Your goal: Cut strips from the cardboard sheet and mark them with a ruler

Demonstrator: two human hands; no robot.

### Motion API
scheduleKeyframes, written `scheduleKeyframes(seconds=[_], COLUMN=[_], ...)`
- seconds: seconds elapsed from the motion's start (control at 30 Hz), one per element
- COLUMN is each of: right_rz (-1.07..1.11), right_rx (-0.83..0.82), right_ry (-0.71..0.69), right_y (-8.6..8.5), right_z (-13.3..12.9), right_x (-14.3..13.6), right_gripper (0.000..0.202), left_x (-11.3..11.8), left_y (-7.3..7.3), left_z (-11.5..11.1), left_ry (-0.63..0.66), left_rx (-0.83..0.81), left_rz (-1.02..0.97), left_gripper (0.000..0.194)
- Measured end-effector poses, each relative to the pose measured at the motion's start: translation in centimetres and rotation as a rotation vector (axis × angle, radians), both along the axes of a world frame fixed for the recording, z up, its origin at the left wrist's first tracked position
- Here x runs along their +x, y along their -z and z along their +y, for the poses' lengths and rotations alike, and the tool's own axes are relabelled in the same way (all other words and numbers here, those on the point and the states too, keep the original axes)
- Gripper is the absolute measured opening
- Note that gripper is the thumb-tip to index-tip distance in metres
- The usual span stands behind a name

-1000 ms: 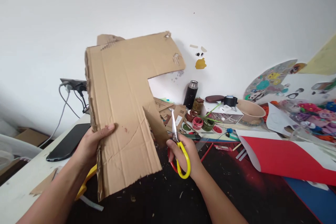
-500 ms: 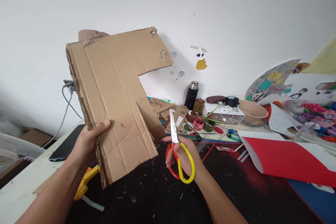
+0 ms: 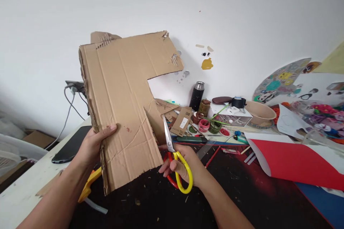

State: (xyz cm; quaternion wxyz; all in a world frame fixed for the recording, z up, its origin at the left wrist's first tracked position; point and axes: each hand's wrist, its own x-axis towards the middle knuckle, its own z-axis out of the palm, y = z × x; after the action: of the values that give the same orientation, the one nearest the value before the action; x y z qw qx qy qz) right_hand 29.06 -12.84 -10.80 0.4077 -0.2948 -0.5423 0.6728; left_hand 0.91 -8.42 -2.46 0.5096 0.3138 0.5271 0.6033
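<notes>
A large brown cardboard piece (image 3: 120,89) is held up and tilted over the black work surface. My left hand (image 3: 94,143) grips its lower left edge, thumb on the front, the other fingers hidden behind. A cut runs into its lower right part, where a strip bends away to the back. Scissors (image 3: 172,157) with one red and one yellow handle are in my right hand (image 3: 185,162). Their blades look closed and point upward, just right of the cardboard's lower right portion. Whether my right fingertips touch the bent strip I cannot tell.
Behind stand a black thermos (image 3: 197,96), several small paint jars (image 3: 204,125) and a beige bowl (image 3: 260,112). Red paper (image 3: 295,161) lies at the right. On the left are a black phone (image 3: 70,146) and a yellow glue gun (image 3: 88,186) with a glue stick.
The scissors and my right hand have moved left, closer to the cardboard's cut. The cardboard has shifted slightly right and is a little more upright.
</notes>
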Motion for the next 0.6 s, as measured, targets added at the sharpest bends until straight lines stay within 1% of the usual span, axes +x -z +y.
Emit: scheduleKeyframes(seconds=[0.1, 0.37, 0.47, 0.6], right_rz=[0.005, 0.082, 0.113, 0.130], right_rx=[-0.007, -0.080, -0.102, -0.107], right_ry=[-0.012, -0.037, -0.046, -0.071], right_y=[0.11, 0.02, 0.39, 0.54], right_z=[-0.10, -0.22, -0.13, -0.09], right_x=[0.09, -0.42, -0.25, 0.02], right_gripper=[0.097, 0.105, 0.109, 0.107], left_x=[0.04, 0.10, 0.11, 0.00], left_y=[0.07, 0.29, 0.14, 0.12], left_z=[-0.01, -0.26, -0.33, -0.14], left_ry=[0.009, 0.044, 0.038, 0.022], left_rx=[0.018, 0.021, 0.021, 0.023], left_rz=[0.025, -0.005, -0.002, 0.009], left_gripper=[0.065, 0.070, 0.071, 0.071])
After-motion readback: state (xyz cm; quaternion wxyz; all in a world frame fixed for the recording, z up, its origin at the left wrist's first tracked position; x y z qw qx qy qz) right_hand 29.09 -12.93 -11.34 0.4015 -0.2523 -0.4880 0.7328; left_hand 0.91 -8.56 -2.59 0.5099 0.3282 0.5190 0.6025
